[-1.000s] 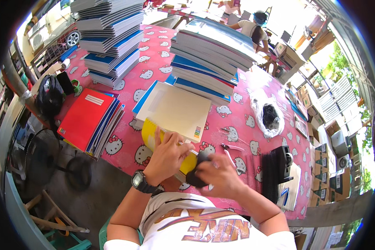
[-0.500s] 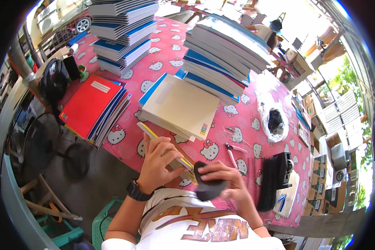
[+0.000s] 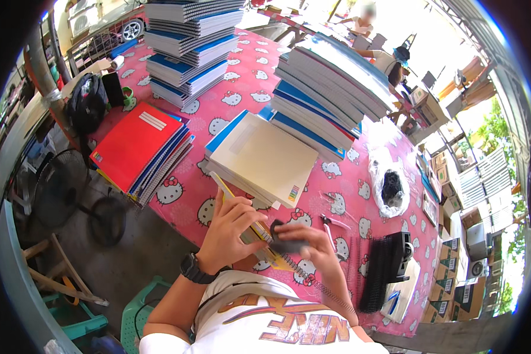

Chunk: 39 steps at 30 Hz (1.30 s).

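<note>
- Yellow notebook sits near the table's close edge, in front of the person's body, tilted up on edge with its binding side toward the right hand. Contact with the pink tablecloth can't be confirmed.
- Step in hand, best guess: working the spiral coil at the notebook's lower binding edge with a dark tool. How many holes it fills is too small to tell.
- Next move likely calls for the book held firm, pages squared, and the coil in line with the holes; a slipped page or skewed coil looks like the main risk.
- Left hand: partly closed, pinching the notebook; fingers bent over the far side, thumb on the near side.
- Left forearm rises from the lower edge, wrist with black watch near the white shirt.
- Right hand: curled around the dark tool, fingers across its top, thumb underneath; motion blur, so exact grip and tool shape unclear.
- Right forearm comes up from lower right, angled in toward the notebook; coil trails down alongside it.
- Pink-handled pliers lie just beyond the right hand, not held.
- Cream notebook stack lies just past the left hand; red notebook tops a pile farther left.
- Black coil bundle lies right of the right forearm, apart from it.
</note>
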### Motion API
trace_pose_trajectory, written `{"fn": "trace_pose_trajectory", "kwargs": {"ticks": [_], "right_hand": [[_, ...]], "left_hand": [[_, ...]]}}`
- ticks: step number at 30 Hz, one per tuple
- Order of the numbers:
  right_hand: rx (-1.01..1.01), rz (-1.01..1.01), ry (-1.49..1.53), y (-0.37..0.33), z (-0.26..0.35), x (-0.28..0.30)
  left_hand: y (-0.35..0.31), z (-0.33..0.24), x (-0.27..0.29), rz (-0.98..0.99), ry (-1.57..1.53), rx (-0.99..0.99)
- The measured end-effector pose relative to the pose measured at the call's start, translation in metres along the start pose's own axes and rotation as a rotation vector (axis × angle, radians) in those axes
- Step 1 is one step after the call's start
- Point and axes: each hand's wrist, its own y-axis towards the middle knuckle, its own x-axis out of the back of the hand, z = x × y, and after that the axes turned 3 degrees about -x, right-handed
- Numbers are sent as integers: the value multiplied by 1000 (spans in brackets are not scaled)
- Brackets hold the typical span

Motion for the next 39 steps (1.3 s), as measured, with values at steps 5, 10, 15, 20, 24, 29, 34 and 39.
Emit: {"fn": "trace_pose_trajectory", "kwargs": {"ticks": [5,10,15,20,24,29,34,39], "right_hand": [[57,-19,248,8,2,6],[48,-18,37,17,3,6],[-212,-115,-328,34,-5,5],[100,8,66,28,5,-15],[-197,-207,-84,27,-30,11],[60,-89,322,30,-12,-9],[84,-91,77,27,-6,-9],[-145,-205,-31,31,-17,-6]], "left_hand": [[0,0,-1,4,-24,23],[-1,1,1,-12,-63,46],[-2,3,2,-3,-66,82],[-5,7,2,8,-43,75],[7,12,4,-125,134,37],[0,69,-6,-267,-741,350],[-7,69,-11,-289,-864,377],[-12,68,-11,-324,-962,406]]}}
